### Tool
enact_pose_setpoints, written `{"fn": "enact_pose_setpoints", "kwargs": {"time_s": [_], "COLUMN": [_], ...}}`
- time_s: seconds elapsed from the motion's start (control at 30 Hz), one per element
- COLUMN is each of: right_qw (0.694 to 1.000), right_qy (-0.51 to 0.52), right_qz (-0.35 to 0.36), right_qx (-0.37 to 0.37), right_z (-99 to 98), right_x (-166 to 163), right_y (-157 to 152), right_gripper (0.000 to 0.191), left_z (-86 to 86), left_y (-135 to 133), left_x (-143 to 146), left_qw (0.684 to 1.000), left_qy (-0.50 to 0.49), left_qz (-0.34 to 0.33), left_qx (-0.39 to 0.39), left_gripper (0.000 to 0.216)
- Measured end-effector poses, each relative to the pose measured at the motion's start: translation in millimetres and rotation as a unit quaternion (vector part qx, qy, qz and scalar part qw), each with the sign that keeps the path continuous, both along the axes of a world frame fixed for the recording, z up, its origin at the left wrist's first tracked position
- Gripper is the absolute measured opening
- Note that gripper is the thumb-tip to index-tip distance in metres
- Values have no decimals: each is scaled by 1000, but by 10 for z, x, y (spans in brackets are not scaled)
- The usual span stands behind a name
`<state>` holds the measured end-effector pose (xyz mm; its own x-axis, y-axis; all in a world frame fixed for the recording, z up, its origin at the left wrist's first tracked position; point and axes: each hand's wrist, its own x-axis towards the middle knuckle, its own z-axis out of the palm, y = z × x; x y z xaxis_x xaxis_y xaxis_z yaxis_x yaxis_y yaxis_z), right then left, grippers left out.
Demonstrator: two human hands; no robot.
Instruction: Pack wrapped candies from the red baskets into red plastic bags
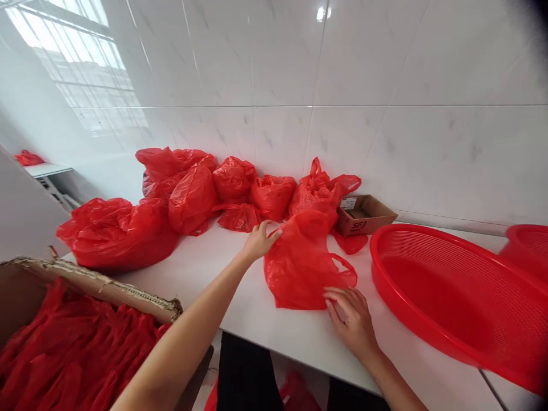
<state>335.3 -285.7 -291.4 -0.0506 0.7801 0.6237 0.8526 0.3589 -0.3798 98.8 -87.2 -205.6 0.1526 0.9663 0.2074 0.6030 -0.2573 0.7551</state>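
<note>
A red plastic bag (299, 265) lies on the white table in front of me, loosely spread, one handle loop sticking out on its right. At its upper left edge, my left hand (259, 241) pinches the thin film between thumb and fingers. My right hand (351, 319) is at the lower right corner, fingertips touching the bag's edge and thumb held apart from them. Behind the bag stands a filled, crumpled red bag (314, 194) with its handles up.
Several filled red bags (194, 197) line the wall. A small cardboard box (368, 214) sits behind, marked with letters. To the right is a large red plastic basket (432, 285). A big carton (98, 288) at the left holds many red bags. The table's front edge (295, 359) is near my legs.
</note>
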Motion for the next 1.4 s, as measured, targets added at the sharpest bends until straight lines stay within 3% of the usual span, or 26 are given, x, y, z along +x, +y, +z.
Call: {"fn": "enact_pose_setpoints", "kwargs": {"time_s": [0.07, 0.13, 0.23, 0.33, 0.47, 0.53, 0.7, 0.83, 1.0, 1.13, 1.23, 1.33, 1.4], "right_qw": [999, 998, 990, 966, 939, 942, 951, 953, 949, 910, 901, 935, 958], "right_qy": [24, 50, 67, 70, 87, 107, 146, 170, 292, 411, 426, 351, 281], "right_qz": [1, -20, -65, -29, 68, 66, 44, 65, 96, -26, -68, -42, -21], "right_qx": [38, 29, -109, -246, -326, -312, -269, -243, -68, 52, 38, -39, -53], "right_z": [241, 484, 725, 739, 592, 546, 545, 701, 1036, 1025, 888, 821, 819], "right_x": [-25, -12, 61, 117, 51, -35, -289, -315, 90, 540, 714, 652, 538], "right_y": [77, 235, 497, 601, 531, 512, 542, 432, -46, -587, -906, -1040, -1005], "right_gripper": [18, 24, 38, 38, 28, 28, 48, 23, 16, 14, 16, 16, 18], "left_z": [-189, -346, -505, -613, -711, -724, -668, -636, -583, -466, -356, -291, -300], "left_y": [-161, -302, -495, -668, -830, -884, -1004, -1034, -944, -894, -871, -856, -871], "left_x": [140, 233, 284, 231, 114, 94, 163, 160, 71, 142, 312, 531, 655], "left_qw": [998, 994, 986, 976, 956, 942, 903, 883, 863, 860, 862, 865, 870], "left_qy": [-36, -76, -138, -198, -277, -316, -394, -424, -459, -464, -461, -456, -446], "left_qz": [15, 28, 33, 36, 36, 26, 4, 26, 50, 44, 20, -6, -14], "left_qx": [-44, -72, -82, -82, -94, -110, -173, -201, -207, -210, -208, -208, -208], "left_gripper": [68, 69, 56, 43, 41, 44, 45, 31, 28, 27, 28, 31, 32]}}
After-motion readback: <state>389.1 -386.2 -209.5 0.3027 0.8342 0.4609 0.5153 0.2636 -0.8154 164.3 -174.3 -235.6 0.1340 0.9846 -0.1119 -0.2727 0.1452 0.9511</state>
